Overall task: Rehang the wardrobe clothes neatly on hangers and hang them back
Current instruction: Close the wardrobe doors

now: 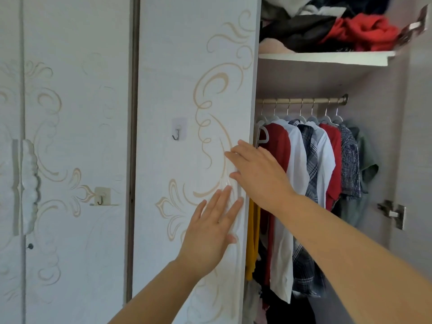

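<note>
Several shirts hang on white hangers from the wardrobe rail (301,101): a red shirt (278,146), a white shirt (297,164), a plaid shirt (312,160), another red one (334,160) and a patterned one (349,164). A yellow garment (253,235) hangs lower at the left. My left hand (211,232) lies flat with straight fingers on the white wardrobe door (187,90) near its right edge. My right hand (254,174) is open, fingers straight, over the same door edge in front of the red shirt. Neither hand holds anything.
A shelf (322,57) above the rail carries a jumbled pile of clothes, with a red garment (367,31) on top. Two stick-on hooks (178,132) (102,195) sit on the closed doors. A metal hinge (394,213) juts from the right wall.
</note>
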The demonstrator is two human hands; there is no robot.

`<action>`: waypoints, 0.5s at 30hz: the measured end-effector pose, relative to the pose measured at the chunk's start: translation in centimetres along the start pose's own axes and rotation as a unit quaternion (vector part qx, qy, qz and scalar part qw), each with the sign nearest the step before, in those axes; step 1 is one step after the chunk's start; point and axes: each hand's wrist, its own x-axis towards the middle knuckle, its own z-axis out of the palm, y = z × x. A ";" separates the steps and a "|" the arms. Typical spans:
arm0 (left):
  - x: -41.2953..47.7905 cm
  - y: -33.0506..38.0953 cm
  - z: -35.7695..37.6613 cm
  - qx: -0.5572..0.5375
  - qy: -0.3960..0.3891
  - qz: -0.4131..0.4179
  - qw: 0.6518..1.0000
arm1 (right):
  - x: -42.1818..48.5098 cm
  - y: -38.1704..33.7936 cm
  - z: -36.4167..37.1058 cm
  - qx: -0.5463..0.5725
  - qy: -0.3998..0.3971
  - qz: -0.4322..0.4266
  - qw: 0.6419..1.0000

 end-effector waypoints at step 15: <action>7.5 -1.8 9.7 0.096 0.048 0.079 0.991 | 1.3 7.9 9.2 0.021 0.039 0.038 0.998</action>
